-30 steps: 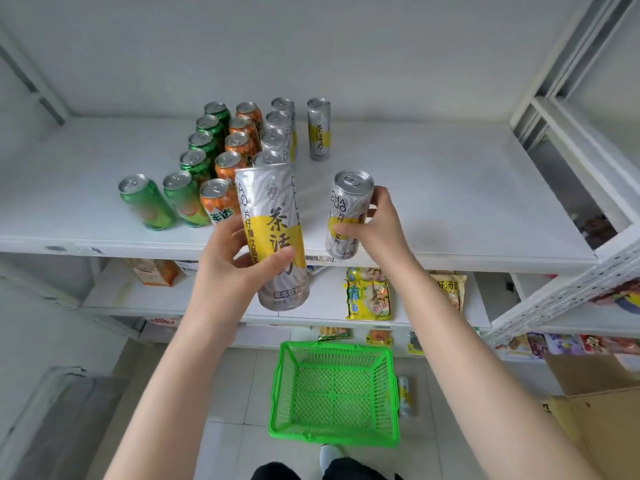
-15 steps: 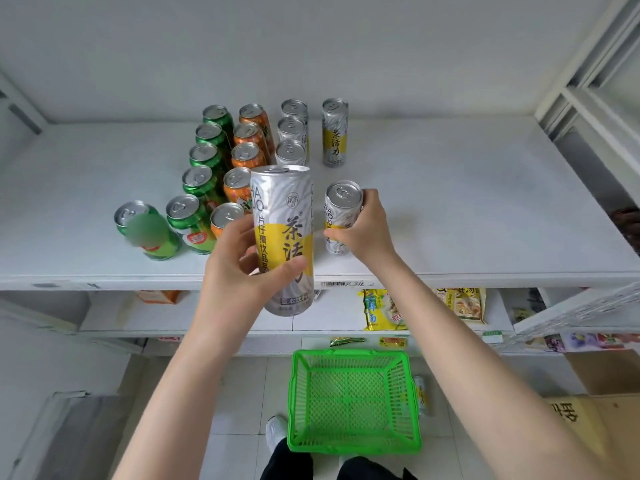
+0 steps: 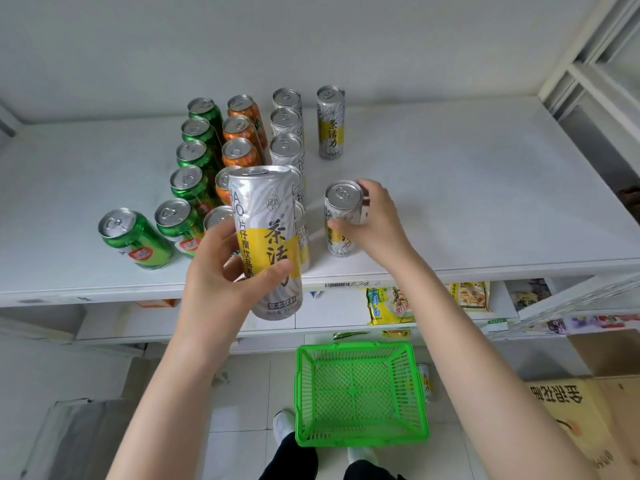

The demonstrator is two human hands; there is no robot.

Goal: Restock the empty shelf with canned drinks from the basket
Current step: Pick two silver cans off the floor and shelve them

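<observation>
My left hand (image 3: 225, 275) grips a tall silver-and-yellow can (image 3: 268, 233), held upright in the air in front of the white shelf (image 3: 467, 188). My right hand (image 3: 375, 220) is wrapped around a second silver-and-yellow can (image 3: 341, 209) that stands on the shelf near its front edge. Rows of green cans (image 3: 188, 183), orange cans (image 3: 240, 128) and silver cans (image 3: 285, 121) stand on the shelf behind, and one silver can (image 3: 330, 121) stands apart at the back. The green basket (image 3: 360, 393) on the floor below looks empty.
One green can (image 3: 133, 237) stands alone at the left front of the shelf. A silver can (image 3: 425, 381) lies on the floor right of the basket. Snack packets (image 3: 388, 304) fill the lower shelves. A cardboard box (image 3: 588, 420) sits at the bottom right.
My right hand has carried its can onto the shelf and set it down upright near the front edge. My left hand's can stays raised in front of the rows.
</observation>
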